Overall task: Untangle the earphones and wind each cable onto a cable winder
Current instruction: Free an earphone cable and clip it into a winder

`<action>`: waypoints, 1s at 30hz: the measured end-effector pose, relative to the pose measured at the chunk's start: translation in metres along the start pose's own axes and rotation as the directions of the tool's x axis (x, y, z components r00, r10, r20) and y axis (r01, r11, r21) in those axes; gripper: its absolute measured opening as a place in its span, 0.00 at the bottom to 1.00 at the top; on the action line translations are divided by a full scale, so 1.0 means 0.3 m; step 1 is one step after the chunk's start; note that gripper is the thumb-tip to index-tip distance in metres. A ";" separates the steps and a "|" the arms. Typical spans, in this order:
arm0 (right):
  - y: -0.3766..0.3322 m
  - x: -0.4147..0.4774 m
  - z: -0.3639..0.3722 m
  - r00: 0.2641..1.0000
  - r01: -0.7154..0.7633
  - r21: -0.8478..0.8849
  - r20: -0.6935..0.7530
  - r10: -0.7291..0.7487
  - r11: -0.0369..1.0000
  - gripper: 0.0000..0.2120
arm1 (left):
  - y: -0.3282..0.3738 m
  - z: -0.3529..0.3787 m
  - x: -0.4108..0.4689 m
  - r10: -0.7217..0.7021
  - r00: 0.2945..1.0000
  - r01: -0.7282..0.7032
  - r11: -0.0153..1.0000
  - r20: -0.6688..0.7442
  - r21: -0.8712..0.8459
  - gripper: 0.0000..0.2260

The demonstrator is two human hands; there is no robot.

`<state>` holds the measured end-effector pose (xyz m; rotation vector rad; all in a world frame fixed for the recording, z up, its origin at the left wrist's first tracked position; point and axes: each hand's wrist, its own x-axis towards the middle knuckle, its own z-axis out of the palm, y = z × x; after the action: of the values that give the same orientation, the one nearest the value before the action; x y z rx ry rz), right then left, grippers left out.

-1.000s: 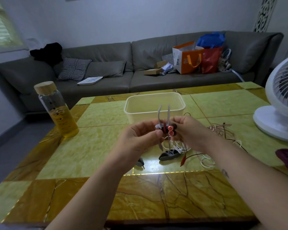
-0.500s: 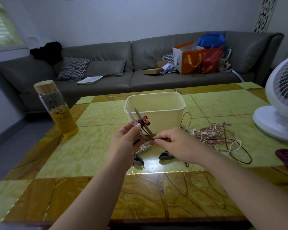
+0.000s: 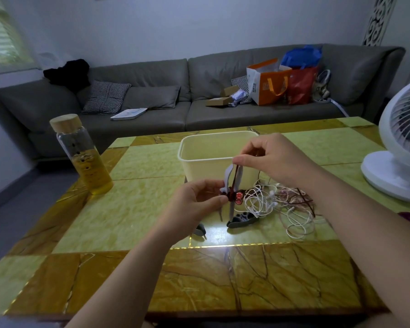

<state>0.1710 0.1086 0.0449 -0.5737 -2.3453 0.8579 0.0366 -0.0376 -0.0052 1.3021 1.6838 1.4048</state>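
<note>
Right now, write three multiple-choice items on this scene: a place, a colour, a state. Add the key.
1. Where does the bottle stand? A on the sofa; B on the table, left of the tub; C beside the fan.
2. What colour is the cable the right hand pinches? A white; B blue; C dark red.
3. What is the left hand doing? A gripping the grey winder; B lying flat; C lifting the fan.
Key: B: it stands on the table, left of the tub. C: a dark red strand runs down from the pinch. A: its fingers curl round the winder.
</note>
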 end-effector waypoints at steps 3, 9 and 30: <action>0.025 0.000 0.023 0.989 -0.139 0.214 0.075 0.126 0.967 0.16 | 0.032 0.004 -0.010 0.038 0.996 -0.035 0.998 0.078 -0.045 0.11; 0.048 -0.064 0.153 0.920 -0.387 0.579 0.299 0.255 0.718 0.12 | 0.041 0.011 0.001 0.038 0.998 -0.052 0.935 -0.046 -0.351 0.15; -0.083 -0.041 0.046 0.991 0.047 -0.230 0.134 -0.016 0.972 0.05 | -0.041 -0.004 0.011 -0.101 0.981 0.069 0.979 -0.163 -0.191 0.08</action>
<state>0.1666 0.0782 0.0488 -0.5885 -2.5891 0.6265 0.0306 -0.0346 -0.0160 1.0199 1.6523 1.6186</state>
